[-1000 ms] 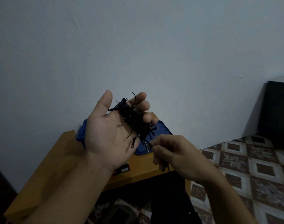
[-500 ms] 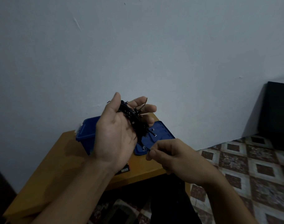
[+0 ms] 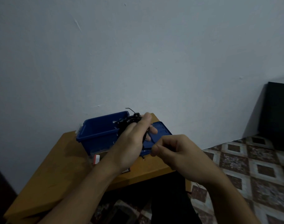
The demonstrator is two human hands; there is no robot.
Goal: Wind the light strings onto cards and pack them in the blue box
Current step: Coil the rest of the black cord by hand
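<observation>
- Open blue plastic box [image 3: 97, 135] on orange wooden table [image 3: 57, 167], frame centre
- Flat blue plastic lid [image 3: 162, 129] just right of it
- Black tangled light string [image 3: 131, 120] in front of both

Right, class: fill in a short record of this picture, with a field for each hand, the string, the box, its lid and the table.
left hand: grips the bundled string near the right end of the box
right hand: pinches a loose strand of the string
box: blue, open
lid: off, flat, right of the box
table: wooden, bears box and lid
</observation>
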